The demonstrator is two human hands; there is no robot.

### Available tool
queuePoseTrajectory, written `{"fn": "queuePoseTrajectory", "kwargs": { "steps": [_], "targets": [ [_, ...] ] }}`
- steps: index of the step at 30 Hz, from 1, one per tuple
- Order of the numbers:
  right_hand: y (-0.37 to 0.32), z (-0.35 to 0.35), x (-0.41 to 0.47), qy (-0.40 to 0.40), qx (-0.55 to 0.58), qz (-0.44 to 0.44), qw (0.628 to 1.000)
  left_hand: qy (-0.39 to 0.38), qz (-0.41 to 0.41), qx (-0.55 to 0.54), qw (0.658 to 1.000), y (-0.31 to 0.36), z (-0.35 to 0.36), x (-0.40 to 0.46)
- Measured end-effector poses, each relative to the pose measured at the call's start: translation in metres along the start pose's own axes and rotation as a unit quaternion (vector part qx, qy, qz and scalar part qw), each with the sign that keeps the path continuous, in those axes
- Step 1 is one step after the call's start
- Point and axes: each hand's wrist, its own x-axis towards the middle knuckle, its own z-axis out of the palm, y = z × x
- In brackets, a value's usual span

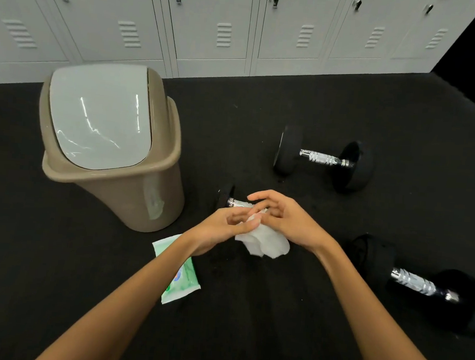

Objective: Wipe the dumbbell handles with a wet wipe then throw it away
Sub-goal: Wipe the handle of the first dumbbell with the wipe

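A white wet wipe (265, 241) hangs crumpled between my two hands in the middle of the view. My left hand (221, 229) pinches its upper left edge and my right hand (287, 218) holds it from the right with fingers spread. Behind my hands lies a black dumbbell (230, 200), mostly hidden, with a bit of its chrome handle showing. A second dumbbell (322, 158) lies further back on the right. A third dumbbell (415, 283) lies at the near right. The green wet wipe pack (184, 278) rests on the floor under my left forearm.
A tan bin (132, 197) with a grey swing lid stands at the left, close to the wipe pack. Grey lockers (214, 21) line the back wall. The floor is black rubber mat.
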Motion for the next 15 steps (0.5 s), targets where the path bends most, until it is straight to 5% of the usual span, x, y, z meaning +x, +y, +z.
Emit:
{"fn": "queuePoseTrajectory", "kwargs": {
  "steps": [5, 9, 11, 15],
  "targets": [
    [0.003, 0.003, -0.004, 0.09, 0.114, 0.074, 0.987, 0.074, -0.009, -0.012, 0.997, 0.001, 0.003, 0.002],
    [0.019, -0.005, -0.01, 0.015, 0.159, 0.186, 0.969, 0.164, 0.016, -0.071, 0.984, 0.004, 0.006, 0.005],
    [0.026, -0.009, -0.013, -0.009, 0.213, 0.195, 0.957, 0.192, 0.022, -0.065, 0.979, 0.004, 0.006, 0.007],
    [0.031, -0.005, -0.012, 0.072, 0.347, 0.169, 0.92, 0.277, 0.065, 0.015, 0.959, -0.006, 0.01, 0.012]
  ]
}}
